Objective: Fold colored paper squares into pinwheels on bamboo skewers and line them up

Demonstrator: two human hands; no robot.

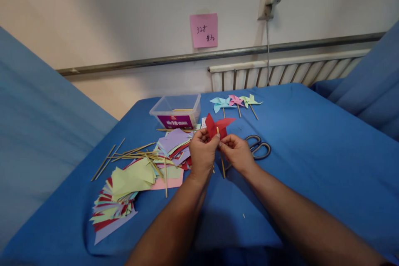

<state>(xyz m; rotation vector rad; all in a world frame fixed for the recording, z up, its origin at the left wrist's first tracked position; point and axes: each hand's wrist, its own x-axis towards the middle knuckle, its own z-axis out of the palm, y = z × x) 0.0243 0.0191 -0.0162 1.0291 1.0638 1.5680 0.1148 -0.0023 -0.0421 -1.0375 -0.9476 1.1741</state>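
Observation:
A red paper pinwheel (218, 126) is held up over the blue table (311, 162) between both hands. My left hand (202, 152) pinches its lower left part. My right hand (236, 152) grips it from the right, together with a thin wooden stick (222, 165) that hangs down below the paper. Grey-handled scissors (258, 146) lie just right of my right hand. Three finished pinwheels, blue (220, 103), pink (236, 100) and green (251, 100), lie farther back on the table.
A clear plastic box (177, 111) stands behind my left hand. Stacks of coloured paper squares (131, 183) and several loose wooden sticks (131, 151) spread over the left of the table. A pink note (203, 30) hangs on the wall above a radiator (286, 72).

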